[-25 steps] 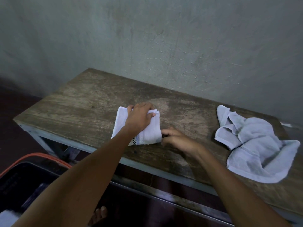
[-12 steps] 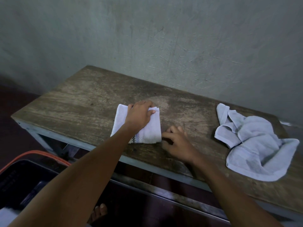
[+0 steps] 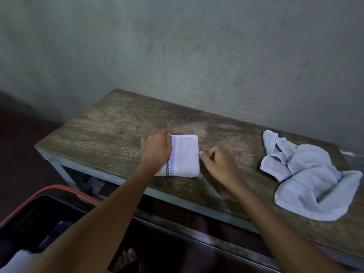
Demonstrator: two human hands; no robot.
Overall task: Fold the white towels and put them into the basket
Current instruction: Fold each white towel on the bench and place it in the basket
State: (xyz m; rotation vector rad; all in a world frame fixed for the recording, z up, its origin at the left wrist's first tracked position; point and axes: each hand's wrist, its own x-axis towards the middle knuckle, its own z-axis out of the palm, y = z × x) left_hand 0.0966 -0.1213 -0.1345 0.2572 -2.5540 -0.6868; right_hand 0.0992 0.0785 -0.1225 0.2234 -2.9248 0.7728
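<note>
Folded towel (image 3: 184, 156) lies mid-frame on the bench (image 3: 110, 134). The left hand (image 3: 155, 150) curls over its left edge, apparently gripping it. The right hand (image 3: 220, 164), loosely curled and empty, sits just beside it. Folding looks done, so next it goes down into the basket (image 3: 59, 186) at lower left. Crumpled towels (image 3: 307, 174) wait at right.

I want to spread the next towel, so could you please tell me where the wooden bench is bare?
Widest: the left end of the worn wooden bench, beyond the left hand. The strip between the folded white towel and the grey wall. Narrower: between right hand and crumpled pale towel heap, which crowds the right end.
</note>
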